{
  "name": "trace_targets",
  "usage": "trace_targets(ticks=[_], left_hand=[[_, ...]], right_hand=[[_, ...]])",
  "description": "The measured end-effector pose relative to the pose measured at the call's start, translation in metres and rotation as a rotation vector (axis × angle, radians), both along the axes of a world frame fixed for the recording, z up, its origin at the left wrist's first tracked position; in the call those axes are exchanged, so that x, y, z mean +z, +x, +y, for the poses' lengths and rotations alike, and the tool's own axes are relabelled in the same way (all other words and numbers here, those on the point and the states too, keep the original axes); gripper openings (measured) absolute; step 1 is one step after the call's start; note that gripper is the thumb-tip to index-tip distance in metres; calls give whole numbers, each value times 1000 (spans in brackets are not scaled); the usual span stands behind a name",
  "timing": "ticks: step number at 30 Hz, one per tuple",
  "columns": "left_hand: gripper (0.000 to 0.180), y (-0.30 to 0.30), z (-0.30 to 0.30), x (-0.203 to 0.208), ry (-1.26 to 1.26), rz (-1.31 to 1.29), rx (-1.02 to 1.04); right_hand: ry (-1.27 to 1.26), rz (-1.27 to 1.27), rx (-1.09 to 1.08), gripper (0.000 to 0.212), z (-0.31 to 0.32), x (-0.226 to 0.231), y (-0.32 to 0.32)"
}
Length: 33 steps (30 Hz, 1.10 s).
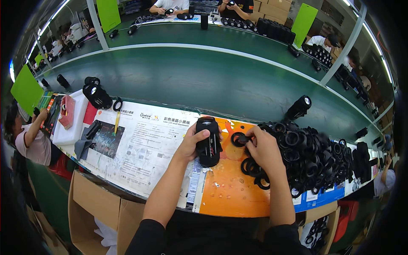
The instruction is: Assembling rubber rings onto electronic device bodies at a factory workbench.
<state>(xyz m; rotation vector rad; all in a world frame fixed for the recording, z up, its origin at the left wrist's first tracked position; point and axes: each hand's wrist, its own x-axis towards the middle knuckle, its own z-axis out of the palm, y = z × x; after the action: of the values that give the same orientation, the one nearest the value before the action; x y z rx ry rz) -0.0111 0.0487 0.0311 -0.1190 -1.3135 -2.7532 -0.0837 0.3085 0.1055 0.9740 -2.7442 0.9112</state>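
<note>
My left hand (pixel 190 143) is wrapped around a black cylindrical portable speaker (pixel 208 146), held upright over the edge between the white and orange sheets. To its right, my right hand (pixel 264 148) is closed, with thumb and fingertips pinching a black ring (pixel 238 139) above the orange sheet (pixel 233 195). The ring and the speaker are apart. Beside and behind my right hand lies a big heap of black rings (pixel 310 157). A few loose rings (pixel 250 167) lie under and beside my right wrist.
Black speakers stand at the far left (pixel 97 97) and far right (pixel 298 107). A yellow-handled tool (pixel 117 123), a white foam tray (pixel 70 123) and a pink block (pixel 66 112) are leftward. Cardboard boxes (pixel 95 199) sit below the table edge. A green conveyor (pixel 191 72) runs behind; co-workers sit beyond.
</note>
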Motion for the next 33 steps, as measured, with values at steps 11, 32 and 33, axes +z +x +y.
trace_targets(ticks=[11, 32, 33], left_hand=[[60, 7, 6, 5, -110, -41, 45], [80, 17, 11, 18, -313, -44, -27], [80, 15, 10, 14, -336, -50, -32]], right_hand=[[-27, -59, 266, 27, -8, -26, 50], [-124, -547, 601, 20, -64, 78, -42], [-87, -520, 607, 18, -65, 81, -42]])
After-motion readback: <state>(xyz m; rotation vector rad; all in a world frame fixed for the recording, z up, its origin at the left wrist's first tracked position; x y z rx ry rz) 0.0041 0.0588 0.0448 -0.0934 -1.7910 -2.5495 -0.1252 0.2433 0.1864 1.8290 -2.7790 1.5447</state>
